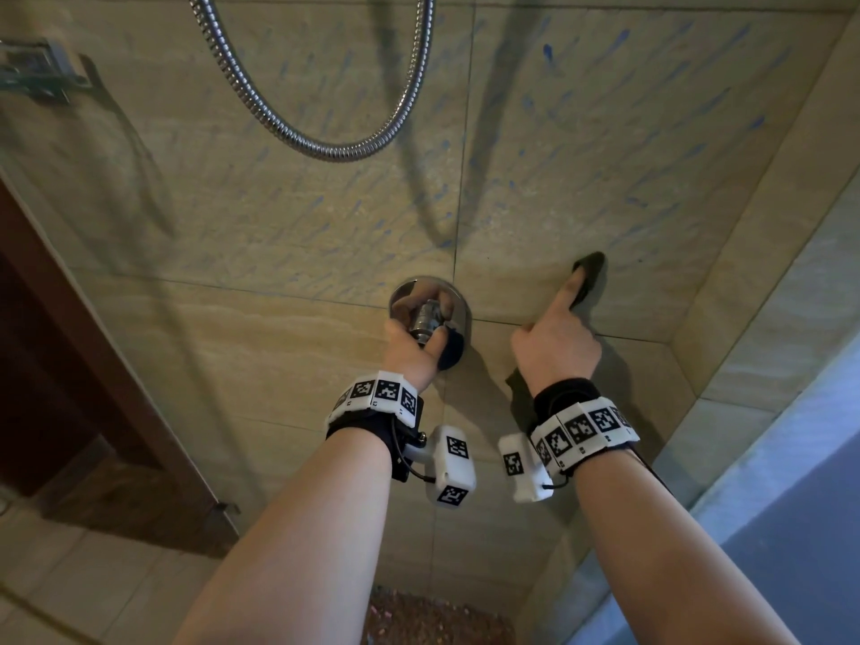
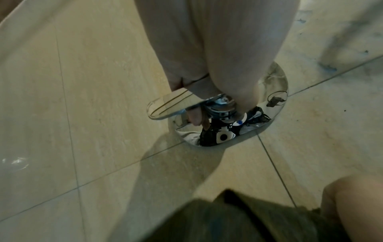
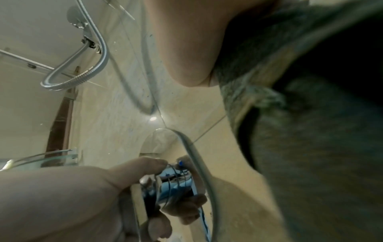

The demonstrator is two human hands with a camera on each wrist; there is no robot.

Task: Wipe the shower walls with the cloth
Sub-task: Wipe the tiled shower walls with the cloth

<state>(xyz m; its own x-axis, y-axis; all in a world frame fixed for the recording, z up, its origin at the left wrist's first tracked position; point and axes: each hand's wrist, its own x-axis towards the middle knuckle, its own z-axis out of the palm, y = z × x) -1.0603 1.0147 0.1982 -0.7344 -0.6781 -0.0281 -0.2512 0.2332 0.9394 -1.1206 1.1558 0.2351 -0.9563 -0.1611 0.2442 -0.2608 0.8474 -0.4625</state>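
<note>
The beige tiled shower wall [image 1: 279,225] carries faint blue streaks [image 1: 549,53]. My left hand [image 1: 414,337] grips the chrome valve handle [image 1: 426,321] on its round chrome plate [image 1: 400,290]; the left wrist view shows the fingers [image 2: 217,57] curled round that handle [image 2: 221,104]. To the right of the valve, my right hand [image 1: 558,346] holds a dark cloth [image 1: 592,267] against the wall, with the index finger stretched out on top of it. The cloth [image 3: 311,147] fills the right side of the right wrist view and bunches under the palm.
A chrome shower hose [image 1: 325,149] loops down the wall above the valve. A glass shelf bracket [image 1: 37,72] sits at upper left, with a brown door frame [image 1: 93,342] below it. The side wall and a ledge [image 1: 768,318] close in on the right. Pebble floor [image 1: 433,616] lies below.
</note>
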